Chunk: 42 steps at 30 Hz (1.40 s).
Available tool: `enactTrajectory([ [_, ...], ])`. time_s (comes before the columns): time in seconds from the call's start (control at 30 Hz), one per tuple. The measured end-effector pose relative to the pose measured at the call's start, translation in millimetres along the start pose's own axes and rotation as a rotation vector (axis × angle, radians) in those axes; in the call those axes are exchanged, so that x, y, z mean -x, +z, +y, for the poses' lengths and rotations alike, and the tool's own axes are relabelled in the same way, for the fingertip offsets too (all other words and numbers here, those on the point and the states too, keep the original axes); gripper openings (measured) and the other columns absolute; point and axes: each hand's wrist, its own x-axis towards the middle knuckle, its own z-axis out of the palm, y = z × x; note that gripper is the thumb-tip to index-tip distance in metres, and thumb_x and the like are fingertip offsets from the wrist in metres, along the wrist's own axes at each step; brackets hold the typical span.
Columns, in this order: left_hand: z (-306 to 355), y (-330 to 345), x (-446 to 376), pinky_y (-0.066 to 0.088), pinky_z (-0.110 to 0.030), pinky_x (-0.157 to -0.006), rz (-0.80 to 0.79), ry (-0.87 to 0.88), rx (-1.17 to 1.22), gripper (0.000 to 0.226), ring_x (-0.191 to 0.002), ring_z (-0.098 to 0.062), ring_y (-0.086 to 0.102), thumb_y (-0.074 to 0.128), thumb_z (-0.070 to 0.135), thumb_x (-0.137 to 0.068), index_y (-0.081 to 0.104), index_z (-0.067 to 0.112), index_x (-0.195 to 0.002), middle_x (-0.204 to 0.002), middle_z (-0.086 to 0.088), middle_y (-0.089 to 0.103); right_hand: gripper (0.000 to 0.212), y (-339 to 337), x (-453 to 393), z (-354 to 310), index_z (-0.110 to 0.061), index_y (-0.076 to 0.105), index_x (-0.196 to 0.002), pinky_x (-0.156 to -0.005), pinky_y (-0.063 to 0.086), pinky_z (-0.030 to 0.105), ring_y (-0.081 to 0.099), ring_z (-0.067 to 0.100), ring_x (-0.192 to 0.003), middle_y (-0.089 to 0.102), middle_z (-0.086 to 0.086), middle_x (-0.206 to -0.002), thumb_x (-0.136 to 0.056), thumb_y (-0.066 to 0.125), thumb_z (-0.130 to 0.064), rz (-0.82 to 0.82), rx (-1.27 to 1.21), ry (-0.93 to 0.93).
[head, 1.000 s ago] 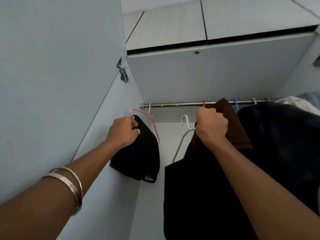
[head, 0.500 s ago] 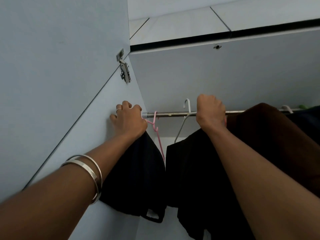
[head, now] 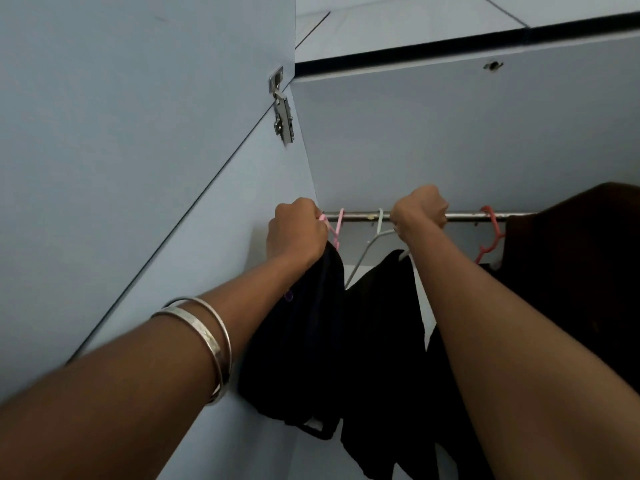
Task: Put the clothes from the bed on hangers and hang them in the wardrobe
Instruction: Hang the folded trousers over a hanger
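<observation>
Wardrobe rail (head: 464,216): round polished metal bar, running 9-to-3 across frame centre, small holes or fixings along its underside.

Left hand (head: 296,233): fist, fingers curled tight around the pink hanger (head: 337,227), a thin plastic one. Its hook sits over the rail just at 3 o'clock of the knuckles. Black garment (head: 304,341), matte soft cloth, drapes from directly under the fist toward 6 o'clock, touching the wrist, with a pale label patch at its bottom hem.

Right hand (head: 420,211): fist at rail height, fingers curled; fingertips hidden behind the knuckles. It grips the top of the white hanger (head: 379,233), thin with a slim angled shoulder; the hook is over the rail right at 9 o'clock of the fist. Second black garment (head: 384,341) hangs below at 6–7 o'clock of the hand, partly behind the forearm.

Red hanger (head: 490,233), plastic with a notched shoulder, hooked on the rail at 3 o'clock of the right hand, carrying a dark brown garment (head: 571,289).

Two smooth silver bangles (head: 207,337) on the left forearm. Flat pale blue wardrobe panels; steel door hinge (head: 282,109) at 11 o'clock.
</observation>
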Motion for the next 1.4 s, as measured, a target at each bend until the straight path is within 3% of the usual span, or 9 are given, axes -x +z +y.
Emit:
enactTrajectory([
  [0.13,1,1,3,0.054,-0.037,-0.080,0.017,0.002,0.066,0.011,-0.083,-0.024,0.066,0.062,0.015,-0.089,0.069,0.014,-0.097,-0.088,-0.010,0.070,0.050,-1,9,-9,0.000,0.024,-0.145,-0.070,0.056,0.034,0.053,0.035,-0.114,0.030,0.023,-0.150,-0.096,0.032,0.004,-0.401,-0.775,0.189],
  [0.2,1,-1,3,0.055,-0.037,-0.079,0.037,-0.026,0.081,0.015,-0.080,-0.026,0.067,0.060,0.009,-0.087,0.069,0.015,-0.097,-0.090,-0.011,0.069,0.042,-3,16,-18,0.010,0.036,-0.135,-0.064,0.060,0.036,0.055,0.042,-0.111,0.036,0.026,-0.145,-0.094,0.034,0.014,-0.397,-0.879,0.250],
  [0.3,-1,-7,1,0.057,-0.038,-0.079,0.044,-0.089,0.154,0.021,-0.076,-0.027,0.068,0.061,0.001,-0.083,0.068,0.017,-0.095,-0.092,-0.011,0.068,0.017,-1,20,-24,0.004,0.049,-0.082,-0.067,0.061,0.042,0.061,0.032,-0.075,0.055,0.021,-0.117,-0.082,0.059,0.018,-0.326,-0.740,0.227],
  [0.47,4,-23,3,0.056,-0.037,-0.085,-0.014,-0.180,0.260,0.031,-0.083,-0.021,0.069,0.064,0.000,-0.078,0.066,0.016,-0.104,-0.091,-0.004,0.070,0.056,-2,20,-15,0.005,0.044,-0.125,-0.082,0.052,0.032,0.057,0.020,-0.089,0.057,0.010,-0.111,-0.084,0.075,-0.017,-0.441,-0.569,0.084],
  [0.57,11,-34,10,0.055,-0.038,-0.087,-0.074,-0.194,0.249,0.037,-0.090,-0.020,0.067,0.064,0.006,-0.079,0.062,0.019,-0.114,-0.102,-0.007,0.068,0.037,-9,21,-11,0.002,0.060,-0.108,-0.086,0.055,0.038,0.048,0.016,-0.068,0.057,0.004,-0.089,-0.084,0.074,-0.022,-0.417,-0.473,0.040],
  [0.8,50,-67,64,0.056,-0.033,-0.080,-0.165,-0.196,0.214,0.036,-0.089,-0.019,0.065,0.060,0.007,-0.080,0.062,0.017,-0.115,-0.103,-0.003,0.065,0.011,-54,57,13,-0.010,0.063,-0.076,-0.090,0.055,0.042,0.061,0.021,-0.088,0.062,0.005,-0.082,-0.087,0.067,-0.009,-0.445,-0.466,-0.026],
  [1.1,104,-121,171,0.057,-0.037,-0.083,-0.207,-0.302,0.194,0.023,-0.080,-0.019,0.068,0.058,0.007,-0.084,0.065,0.018,-0.103,-0.076,0.001,0.068,0.007,-151,159,67,-0.014,0.066,-0.096,-0.062,0.053,0.024,0.061,0.012,-0.079,0.067,0.004,-0.091,-0.092,0.060,-0.013,-0.554,-0.493,0.192],
  [1.27,141,-189,232,0.049,-0.016,-0.052,-0.280,-0.420,0.153,0.021,-0.060,-0.012,0.066,0.058,0.006,-0.087,0.064,0.018,-0.104,-0.073,0.005,0.064,0.012,-218,233,62,-0.018,0.066,-0.093,-0.061,0.052,0.026,0.062,0.013,-0.074,0.069,0.003,-0.088,-0.094,0.057,-0.009,-0.588,-0.623,0.444],
  [1.4,170,-253,285,0.051,-0.021,-0.047,-0.335,-0.567,0.148,0.022,-0.054,-0.013,0.064,0.057,0.006,-0.086,0.065,0.016,-0.104,-0.079,0.004,0.064,0.012,-270,307,37,-0.018,0.067,-0.099,-0.062,0.051,0.027,0.062,0.012,-0.068,0.070,0.000,-0.084,-0.094,0.058,-0.013,-0.616,-0.701,0.556],
])
